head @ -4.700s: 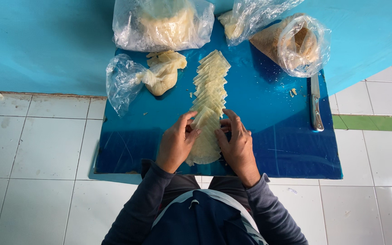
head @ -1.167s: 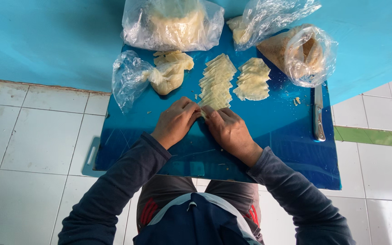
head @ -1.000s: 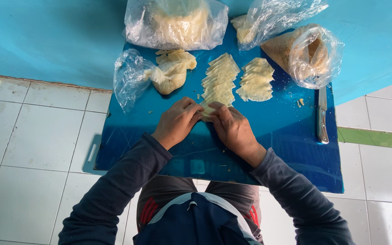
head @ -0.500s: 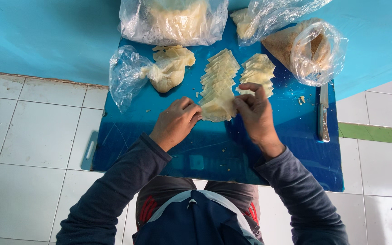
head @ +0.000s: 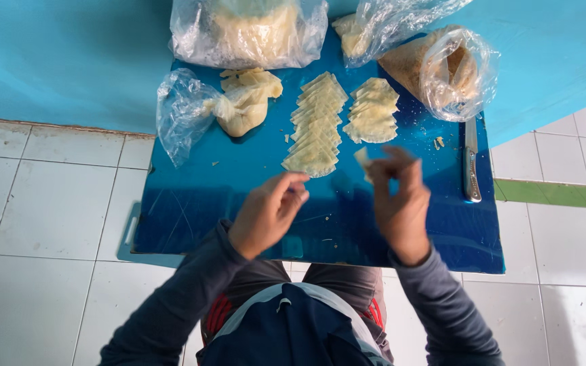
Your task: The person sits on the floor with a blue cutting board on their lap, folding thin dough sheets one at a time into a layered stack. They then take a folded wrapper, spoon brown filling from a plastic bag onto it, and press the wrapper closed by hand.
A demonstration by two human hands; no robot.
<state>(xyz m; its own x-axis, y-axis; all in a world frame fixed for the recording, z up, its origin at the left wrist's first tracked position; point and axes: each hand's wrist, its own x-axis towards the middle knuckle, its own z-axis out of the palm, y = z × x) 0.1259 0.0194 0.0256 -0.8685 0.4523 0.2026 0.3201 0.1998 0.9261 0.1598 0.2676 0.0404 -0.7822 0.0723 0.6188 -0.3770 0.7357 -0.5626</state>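
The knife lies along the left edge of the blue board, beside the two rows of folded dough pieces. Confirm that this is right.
Not right. The head view shows the knife along the right edge of the blue board, not the left. The two rows of folded dough pieces do lie on the board, left of the knife.

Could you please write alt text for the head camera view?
Right hand holds a small pale dough piece above a blue board; the empty left hand hovers beside it. Two rows of folded dough pieces lie beyond.
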